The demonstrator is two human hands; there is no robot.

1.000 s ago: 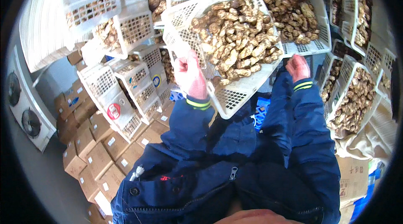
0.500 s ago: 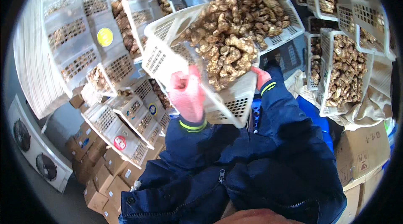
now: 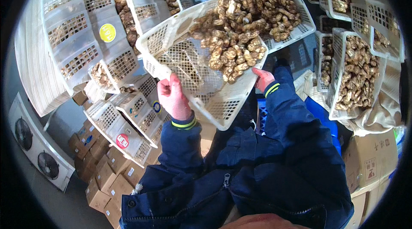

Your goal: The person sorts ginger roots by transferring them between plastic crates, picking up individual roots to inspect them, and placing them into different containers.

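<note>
A white plastic crate point(image 3: 229, 98) with perforated walls hangs tilted in front of me, its near left part bare inside. My left hand point(image 3: 174, 99), in a pink glove, is closed on the rim at its left corner. On the right side, my right hand point(image 3: 262, 79), also in pink, grips the rim with its fingers partly hidden. Knobbly brown ginger-like roots point(image 3: 238, 55) lie at the crate's far right end. They run together with a larger heap of the same roots point(image 3: 268, 8) in a second white crate point(image 3: 302, 31) just beyond.
Stacked white crates of roots point(image 3: 71, 29) stand at the left, beside a striped cloth point(image 3: 32, 61). More filled crates point(image 3: 356, 72) stand at the right. Cardboard boxes point(image 3: 105, 177) are piled lower left, near a unit with two fans point(image 3: 40, 143). Another carton point(image 3: 371, 160) sits lower right.
My left hand and the crate's left corner have moved left. More of the crate's bare inside shows, and the roots in it have shifted toward the far crate.
</note>
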